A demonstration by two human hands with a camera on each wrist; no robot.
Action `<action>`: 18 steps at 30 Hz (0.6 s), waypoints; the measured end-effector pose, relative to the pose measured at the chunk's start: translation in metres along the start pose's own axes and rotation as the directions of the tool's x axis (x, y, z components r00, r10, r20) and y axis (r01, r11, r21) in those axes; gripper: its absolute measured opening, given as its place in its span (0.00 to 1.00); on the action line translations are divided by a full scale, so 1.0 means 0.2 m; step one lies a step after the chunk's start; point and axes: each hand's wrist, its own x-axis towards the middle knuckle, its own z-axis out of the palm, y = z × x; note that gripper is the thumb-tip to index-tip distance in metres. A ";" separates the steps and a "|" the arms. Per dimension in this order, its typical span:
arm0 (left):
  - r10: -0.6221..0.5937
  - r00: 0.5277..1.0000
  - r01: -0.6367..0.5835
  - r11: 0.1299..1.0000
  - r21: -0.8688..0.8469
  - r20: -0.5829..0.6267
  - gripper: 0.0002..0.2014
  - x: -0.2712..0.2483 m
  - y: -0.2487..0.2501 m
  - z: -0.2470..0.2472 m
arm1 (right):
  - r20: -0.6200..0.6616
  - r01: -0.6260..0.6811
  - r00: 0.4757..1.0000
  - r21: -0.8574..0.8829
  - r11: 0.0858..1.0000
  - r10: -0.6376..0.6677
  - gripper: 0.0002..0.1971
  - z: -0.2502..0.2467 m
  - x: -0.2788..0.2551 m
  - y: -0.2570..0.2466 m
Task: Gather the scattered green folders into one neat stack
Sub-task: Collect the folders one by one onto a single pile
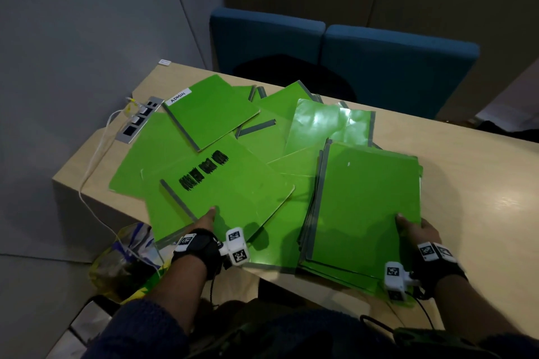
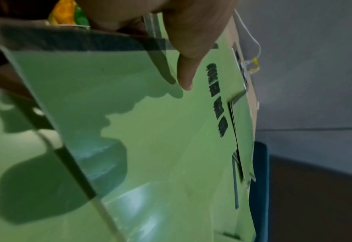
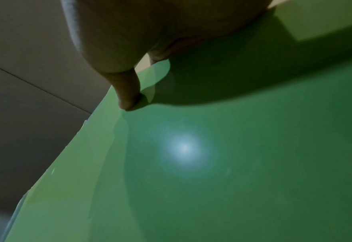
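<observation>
Broadly, the pale wood counter (image 1: 466, 172) carries everything, with two blue chair backs (image 1: 344, 46) behind its far edge. Across it lie the green folders (image 1: 280, 125), each with a grey spine strip; they overlap so much that an exact count is not possible, though about eight separate sheets or piles can be made out.

On the right sits the partly squared stack (image 1: 367, 201) of several folders, its near edge overhanging the counter. The right hand (image 1: 417, 230) grips that stack at its near right corner, thumb on top of the top cover (image 3: 233, 163) and the other fingers hidden beneath.

At the left lies the scribbled folder (image 1: 221, 183), marked with black scribbles blotting out some writing, so nothing there can be read. The left hand (image 1: 204, 223) grasps its near edge: the thumb (image 2: 186, 73) lies flat on the cover, the remaining fingers curl out of sight under it. Both wrists wear black straps with white tagged blocks.

Farther back, the ADMIN folder (image 1: 213, 111) rests on top of the scribbled one and bears a white label reading "ADMIN". To its right a glossy folder (image 1: 326, 122) catches the light.

Set into the counter's left end is a grey socket strip (image 1: 140, 119) with a white cable (image 1: 96, 160) running off the edge. Beside the counter on the floor stands a patterned bag (image 1: 128, 259).
</observation>
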 end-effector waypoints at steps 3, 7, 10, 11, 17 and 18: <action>0.061 0.998 -0.061 0.998 -0.028 -0.002 0.43 -0.07 0.02 -0.01 | -0.016 -0.022 1.000 0.034 0.999 0.022 0.19 0.01 0.01 0.00; 0.033 0.999 -0.033 0.999 0.024 0.026 0.43 0.04 0.02 -0.07 | -0.021 -0.022 1.000 0.036 0.999 0.022 0.18 0.01 0.02 0.00; 0.050 0.998 -0.051 0.998 -0.028 -0.029 0.42 0.07 0.01 -0.12 | -0.019 -0.021 1.000 0.019 1.000 0.021 0.18 0.01 0.01 0.00; 0.085 0.994 -0.087 0.996 -0.025 -0.063 0.46 0.17 0.00 -0.15 | -0.016 -0.027 1.000 0.022 0.999 0.027 0.18 0.01 0.02 0.00; 0.076 0.947 -0.055 0.995 0.078 -0.312 0.49 -0.01 -0.07 -0.26 | -0.016 -0.022 1.000 0.037 0.999 0.023 0.16 0.00 0.01 -0.02; 0.084 0.947 -0.066 0.995 0.069 -0.309 0.45 -0.01 -0.10 -0.27 | -0.009 -0.025 1.000 0.042 0.999 0.025 0.17 0.00 0.00 -0.02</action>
